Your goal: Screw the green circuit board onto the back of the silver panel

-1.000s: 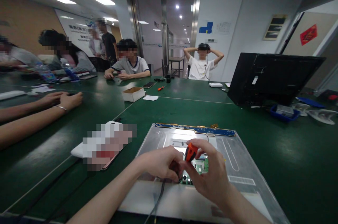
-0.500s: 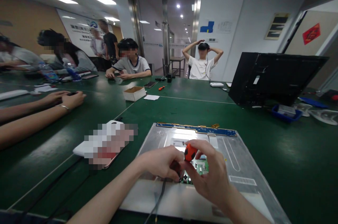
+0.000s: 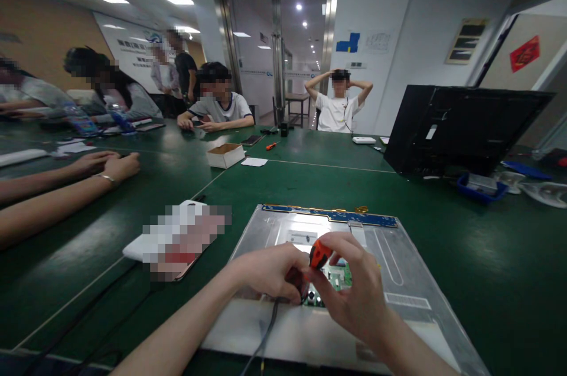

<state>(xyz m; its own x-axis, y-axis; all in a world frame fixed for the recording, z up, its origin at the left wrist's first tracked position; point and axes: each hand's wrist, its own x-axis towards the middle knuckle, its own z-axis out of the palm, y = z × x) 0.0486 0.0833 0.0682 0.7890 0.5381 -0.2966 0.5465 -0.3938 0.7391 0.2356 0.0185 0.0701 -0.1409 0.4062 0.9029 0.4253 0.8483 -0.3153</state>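
A flat metal display panel [image 3: 416, 281] lies on the table before me, with a blue circuit strip [image 3: 305, 212] along its far edge. Over its middle, my right hand [image 3: 358, 287] grips the orange-and-black handle of a screwdriver [image 3: 319, 254] between thumb and fingers. The tool's tip is hidden. Close against it, my left hand [image 3: 272, 272] is closed, its fingers curled down by the green circuit board [image 3: 340, 277]; what they hold is hidden. A dark cable [image 3: 268, 329] runs from under the left hand toward the front edge.
Left of the panel are a white object [image 3: 142, 244] and a pinkish phone-like slab [image 3: 199, 246]. A co-worker's forearms [image 3: 57, 193] reach in from the left. Farther off stand an open white box [image 3: 225, 156], an orange screwdriver [image 3: 271, 146] and a black monitor [image 3: 460, 128].
The screwdriver handle has turned slightly in my right hand, whose fingers have shifted a little. My left hand stays in place.
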